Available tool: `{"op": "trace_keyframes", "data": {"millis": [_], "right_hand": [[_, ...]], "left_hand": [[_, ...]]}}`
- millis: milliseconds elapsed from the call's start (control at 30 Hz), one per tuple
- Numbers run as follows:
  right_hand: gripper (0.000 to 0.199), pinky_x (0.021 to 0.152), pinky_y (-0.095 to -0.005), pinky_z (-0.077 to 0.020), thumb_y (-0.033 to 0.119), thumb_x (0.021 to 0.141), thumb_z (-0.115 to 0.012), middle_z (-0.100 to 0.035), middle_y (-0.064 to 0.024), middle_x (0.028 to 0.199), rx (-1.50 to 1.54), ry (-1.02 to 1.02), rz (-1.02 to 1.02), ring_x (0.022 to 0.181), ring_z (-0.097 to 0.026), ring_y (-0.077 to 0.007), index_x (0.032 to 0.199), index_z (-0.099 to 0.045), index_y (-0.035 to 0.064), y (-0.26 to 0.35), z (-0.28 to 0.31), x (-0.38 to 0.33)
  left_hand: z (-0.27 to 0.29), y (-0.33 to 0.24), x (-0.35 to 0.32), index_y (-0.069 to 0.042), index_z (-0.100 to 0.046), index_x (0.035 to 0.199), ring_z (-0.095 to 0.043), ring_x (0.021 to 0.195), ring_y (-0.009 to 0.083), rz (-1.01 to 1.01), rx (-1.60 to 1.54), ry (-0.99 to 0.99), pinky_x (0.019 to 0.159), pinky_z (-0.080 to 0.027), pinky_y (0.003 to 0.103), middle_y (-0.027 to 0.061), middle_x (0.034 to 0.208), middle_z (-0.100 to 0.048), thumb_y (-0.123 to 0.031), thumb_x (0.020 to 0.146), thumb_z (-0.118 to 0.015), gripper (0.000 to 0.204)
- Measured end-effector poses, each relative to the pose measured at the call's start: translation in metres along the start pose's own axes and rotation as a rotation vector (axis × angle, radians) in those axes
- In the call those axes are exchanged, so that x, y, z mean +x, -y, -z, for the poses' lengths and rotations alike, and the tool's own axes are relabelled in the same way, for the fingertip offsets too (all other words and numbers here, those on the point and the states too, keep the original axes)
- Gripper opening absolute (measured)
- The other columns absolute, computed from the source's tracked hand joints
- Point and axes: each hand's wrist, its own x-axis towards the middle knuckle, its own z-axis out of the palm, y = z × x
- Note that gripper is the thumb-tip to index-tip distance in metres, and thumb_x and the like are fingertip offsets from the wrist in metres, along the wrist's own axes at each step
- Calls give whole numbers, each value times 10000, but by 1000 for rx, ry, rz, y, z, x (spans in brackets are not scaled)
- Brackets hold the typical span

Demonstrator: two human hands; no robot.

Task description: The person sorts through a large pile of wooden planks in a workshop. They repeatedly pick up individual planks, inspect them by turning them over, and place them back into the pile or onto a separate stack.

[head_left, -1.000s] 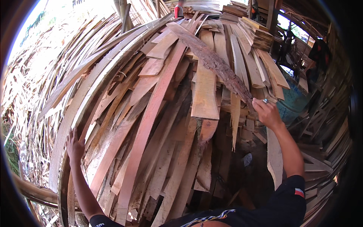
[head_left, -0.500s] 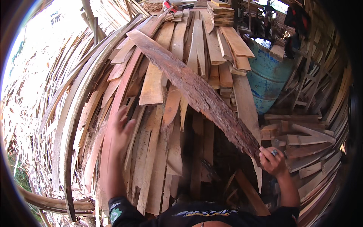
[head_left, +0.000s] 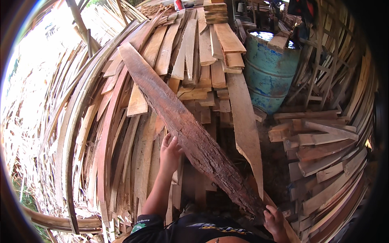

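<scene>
In the head view, a long plank [head_left: 178,123] slants from the upper left of the frame to the lower right. Its upper-left end is fairly smooth and reddish brown; from about the middle downward it is covered in rough, cracked, darker bark, and it narrows toward the lower-right end. At the lower right, the right hand [head_left: 274,220] is clamped on that dark end. The left hand [head_left: 170,153], near the centre, has loosely curled fingers by the plank's lower edge; I cannot tell whether they touch. The hands are well apart. Boards [head_left: 137,103] lie beneath the plank.
</scene>
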Motion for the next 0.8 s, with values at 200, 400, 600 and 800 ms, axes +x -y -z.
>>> {"op": "trace_keyframes", "data": {"millis": [200, 400, 600, 800], "right_hand": [[319, 760, -362, -520, 0, 776, -651, -606, -130, 1085, 294, 47, -354, 909, -636, -311, 1073, -546, 50, -15, 13, -5], [330, 818, -299, -488, 205, 943, -567, -639, -118, 1111, 1063, 109, -760, 990, -614, -181, 1207, -544, 7, -27, 0, 19], [456, 853, -268, -447, 326, 969, -544, -630, -113, 1101, 1201, 346, -793, 1001, -583, -136, 1279, -513, -7, -29, -16, 52], [539, 781, -279, -462, 364, 905, -641, -659, -126, 1003, 1146, 462, -656, 901, -607, -143, 1205, -539, -72, -16, -21, 67]], "left_hand": [[4, 26, 13, -42, -467, 1262, -612, 1020, 194, -51, -42, 14, 837, -516, 349, 79, 1155, -607, -38, 927, -558, 347], [6, 29, 16, -50, -431, 1262, -630, 1001, 231, -34, -46, 9, 833, -536, 369, 105, 1144, -615, -23, 914, -583, 380], [11, 34, 3, -84, -472, 1167, -629, 1012, 219, 10, 46, -30, 852, -531, 391, 78, 1140, -621, -1, 913, -568, 284], [4, 69, -37, -70, -451, 1186, -607, 1030, 178, -26, -63, 47, 877, -505, 335, 76, 1144, -622, 14, 906, -558, 311]]}}
